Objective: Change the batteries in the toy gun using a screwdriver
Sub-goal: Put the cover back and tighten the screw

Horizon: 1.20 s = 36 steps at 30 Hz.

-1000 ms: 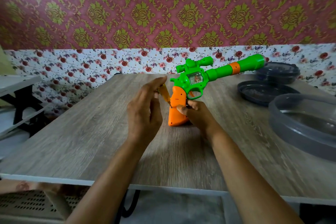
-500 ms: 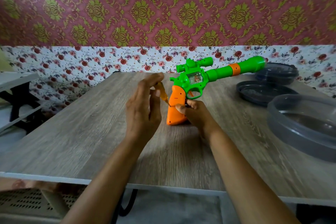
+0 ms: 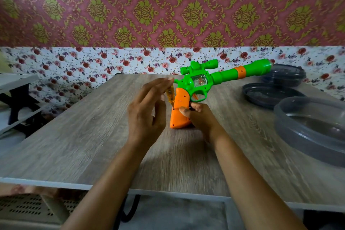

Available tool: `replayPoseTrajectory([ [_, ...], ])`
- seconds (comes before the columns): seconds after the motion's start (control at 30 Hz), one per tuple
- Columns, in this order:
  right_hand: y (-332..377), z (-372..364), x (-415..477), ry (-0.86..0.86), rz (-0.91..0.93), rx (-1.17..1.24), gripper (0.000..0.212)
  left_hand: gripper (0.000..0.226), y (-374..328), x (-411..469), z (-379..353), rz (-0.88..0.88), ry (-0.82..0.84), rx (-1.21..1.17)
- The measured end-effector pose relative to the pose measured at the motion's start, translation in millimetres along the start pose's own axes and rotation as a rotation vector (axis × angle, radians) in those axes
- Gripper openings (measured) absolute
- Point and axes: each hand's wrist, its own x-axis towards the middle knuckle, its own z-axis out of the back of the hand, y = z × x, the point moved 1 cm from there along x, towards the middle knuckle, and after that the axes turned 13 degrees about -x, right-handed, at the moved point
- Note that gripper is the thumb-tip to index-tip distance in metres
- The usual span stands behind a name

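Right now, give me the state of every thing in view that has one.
toy gun, upright on its orange grip on the table, held.
screwdriver, tilted, tip against the grip.
left hand, pinches the screwdriver.
right hand, grips the toy gun's grip.
grey tub, open, no lid on it.
dark tray, flat on the table.

No lettering, brand, number or sign can be read anywhere, neither on the toy gun (image 3: 187, 83), nor on the screwdriver (image 3: 170, 93), nor on the patterned wallpaper (image 3: 168, 5).
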Motion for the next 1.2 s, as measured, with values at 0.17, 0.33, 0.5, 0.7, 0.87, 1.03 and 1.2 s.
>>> replayPoseTrajectory([
  [0.17,-0.5,-1.0,0.8,-0.012,0.01,-0.017,0.029,0.026,2.3,-0.4,0.7,0.038,-0.043,-0.011],
  [0.33,0.2,-0.6,1.5,-0.005,0.003,-0.033,0.029,0.025,4.4,-0.2,0.3,0.036,-0.087,0.022],
  [0.5,0.1,-0.8,1.0,0.013,0.001,-0.016,0.03,0.029,2.1,-0.9,-0.5,0.021,-0.048,0.03],
  [0.7,-0.9,-2.8,2.8,-0.022,0.002,-0.022,0.025,0.024,3.5,-0.1,0.1,0.052,-0.068,0.01],
  [0.87,-1.3,-0.7,3.4,-0.026,0.002,-0.083,0.027,0.031,5.6,0.2,0.4,0.084,-0.103,0.037],
  [1.03,-1.5,-1.5,3.2,-0.009,0.0,-0.049,0.028,0.028,4.1,0.2,-0.2,0.073,-0.054,0.049],
  [1.2,-1.5,-2.1,3.4,-0.002,0.011,-0.038,0.029,0.025,4.7,0.1,1.0,0.049,-0.058,0.03],
])
